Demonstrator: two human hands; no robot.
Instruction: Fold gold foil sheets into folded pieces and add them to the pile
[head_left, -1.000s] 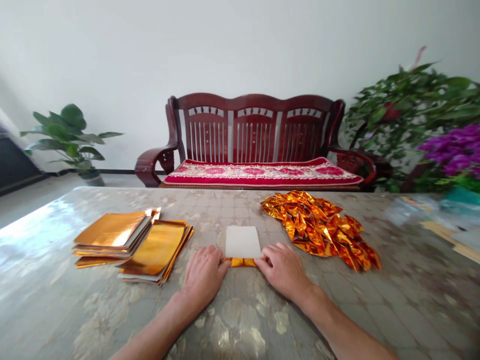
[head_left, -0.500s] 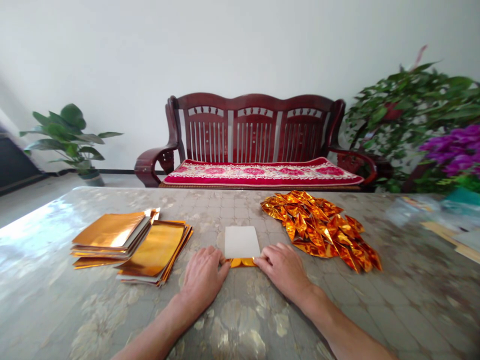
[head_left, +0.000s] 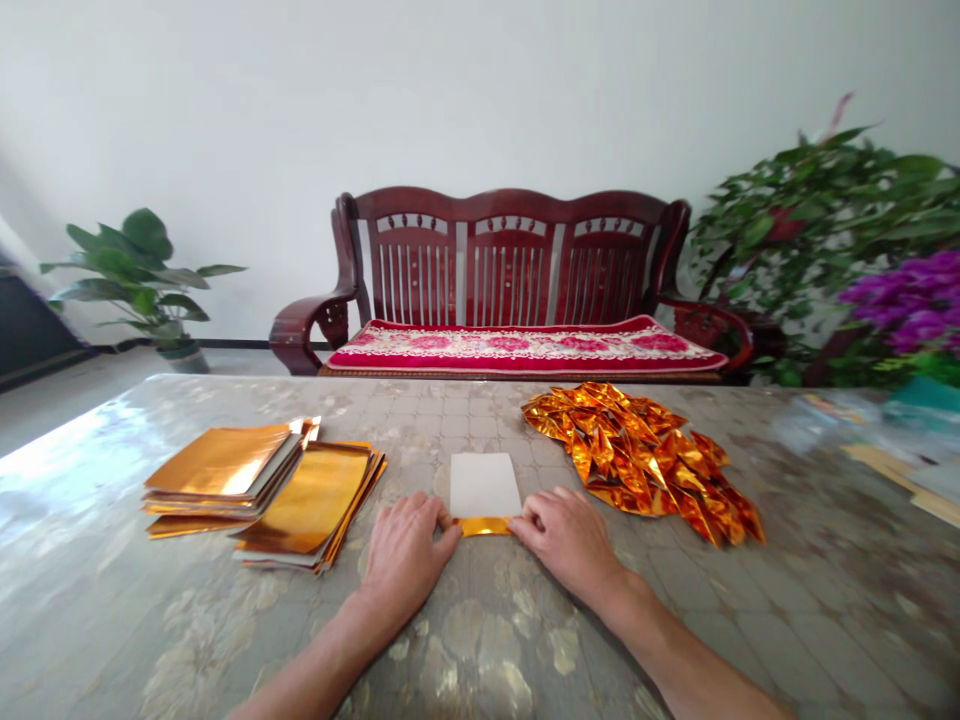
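A small sheet of paper [head_left: 484, 484] lies white side up on the table, its near edge folded over into a gold foil strip [head_left: 484, 526]. My left hand [head_left: 405, 555] pinches the strip's left end, fingers curled. My right hand [head_left: 566, 540] pinches its right end the same way. Both hands rest on the table top.
Two stacks of flat gold foil sheets [head_left: 262, 485] lie to the left. A heap of folded gold pieces [head_left: 645, 455] lies to the right. The marbled table [head_left: 480, 640] has clutter at its far right [head_left: 885, 440]. Behind stand a wooden bench [head_left: 510, 285] and potted plants [head_left: 825, 230].
Almost nothing moved. The gold folded strip looks slightly flatter under my fingers.
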